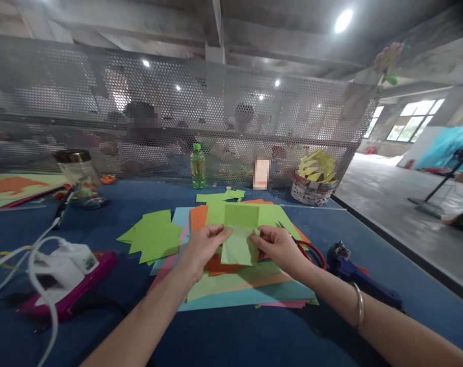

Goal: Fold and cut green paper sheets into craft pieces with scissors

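Between my two hands a light green sheet of paper (240, 244) is held up, with a crosswise line where its upper part looks darker. My left hand (205, 247) pinches its left edge between thumb and fingers. At the right edge, my right hand (279, 244) is closed on the same sheet. Below lies a stack of coloured paper (250, 293) in blue, green, orange and pink. Red-handled scissors (316, 255) lie beside my right hand, partly hidden by it. Several cut green pieces (157, 235) lie to the left of the stack.
A magenta power strip (107, 265) with white plugs and cables is at the left, near a glass jar (80, 181). A green bottle (197, 167) and a basket (311, 192) of yellow paper stand by the perforated screen (231, 114). A blue glue gun (363, 279) lies at the right.
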A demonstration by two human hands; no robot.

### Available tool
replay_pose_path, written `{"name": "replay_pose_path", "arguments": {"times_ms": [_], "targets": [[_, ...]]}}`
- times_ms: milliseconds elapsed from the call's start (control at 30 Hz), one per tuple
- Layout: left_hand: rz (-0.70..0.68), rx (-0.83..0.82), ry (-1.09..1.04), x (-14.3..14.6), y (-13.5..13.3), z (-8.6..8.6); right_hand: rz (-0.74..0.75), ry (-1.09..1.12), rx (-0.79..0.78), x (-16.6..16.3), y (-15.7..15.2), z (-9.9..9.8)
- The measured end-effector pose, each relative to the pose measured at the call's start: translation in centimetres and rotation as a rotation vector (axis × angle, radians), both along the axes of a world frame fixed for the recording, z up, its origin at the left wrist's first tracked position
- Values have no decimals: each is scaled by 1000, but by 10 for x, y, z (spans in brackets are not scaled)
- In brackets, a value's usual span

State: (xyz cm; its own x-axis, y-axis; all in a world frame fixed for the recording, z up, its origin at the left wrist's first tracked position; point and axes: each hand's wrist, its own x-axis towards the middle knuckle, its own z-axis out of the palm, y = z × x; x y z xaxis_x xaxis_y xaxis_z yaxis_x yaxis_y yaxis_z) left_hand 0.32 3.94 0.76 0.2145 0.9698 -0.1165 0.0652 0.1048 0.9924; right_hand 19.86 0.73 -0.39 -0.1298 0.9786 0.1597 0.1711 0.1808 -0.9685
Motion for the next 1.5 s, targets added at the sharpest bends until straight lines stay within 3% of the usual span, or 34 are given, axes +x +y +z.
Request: {"name": "replay_pose_path", "arguments": {"times_ms": [233,500,900,1300,1500], "targets": [[-16,32,79,-1,-1,1,-47,-117,96,2,0,-5],[-33,-123,-212,7,-6,7,-54,-173,106,0,-2,-4],[-30,-144,-258,3,-2,5,73,-19,12,1,-1,3],[-51,-157,-291,2,-2,3,61,66,-59,3,1,5],[-46,-159,-268,4,-5,11,50,85,-82,3,1,6]]}}
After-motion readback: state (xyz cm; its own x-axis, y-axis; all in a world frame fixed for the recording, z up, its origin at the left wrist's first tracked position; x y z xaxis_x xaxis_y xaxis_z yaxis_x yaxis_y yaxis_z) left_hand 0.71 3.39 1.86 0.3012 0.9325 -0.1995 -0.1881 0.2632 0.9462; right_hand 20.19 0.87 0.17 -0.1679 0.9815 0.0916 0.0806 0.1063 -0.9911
